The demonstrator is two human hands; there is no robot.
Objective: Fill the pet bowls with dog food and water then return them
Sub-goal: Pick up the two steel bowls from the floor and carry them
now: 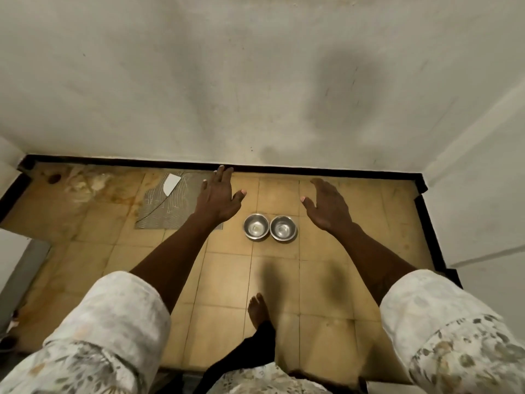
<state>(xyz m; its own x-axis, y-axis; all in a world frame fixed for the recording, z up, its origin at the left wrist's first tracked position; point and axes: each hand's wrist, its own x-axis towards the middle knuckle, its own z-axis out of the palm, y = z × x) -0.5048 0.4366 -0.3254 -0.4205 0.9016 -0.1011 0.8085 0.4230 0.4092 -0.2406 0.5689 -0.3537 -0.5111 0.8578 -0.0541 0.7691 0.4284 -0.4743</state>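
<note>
Yellowish tiles (227, 277) run up to a black skirting (312, 169) and a stained pale wall (255, 81). In the head view, the only one, two steel bowls stand on the floor at 12 o'clock from the person's bare foot (258, 309). The left bowl (256, 226) and right bowl (283, 228) sit side by side, rims about touching.

Both look empty and shiny inside, with no kibble and no clear water line. The left hand (217, 196) hangs in the air at 10 o'clock from the bowls, fingers straight and spread, holding nothing. The right hand (328, 206) is at 2 o'clock from them, also flat and spread, also empty. Neither touches a bowl.

At 9 o'clock from the left hand lies a grey patch (159, 209) where a tile is missing, with a white shard (172, 184) on it.

Judging from this, the task is at its very start. The bowls are not yet picked up, and filling with food, filling with water and returning them are all left to do.
</note>
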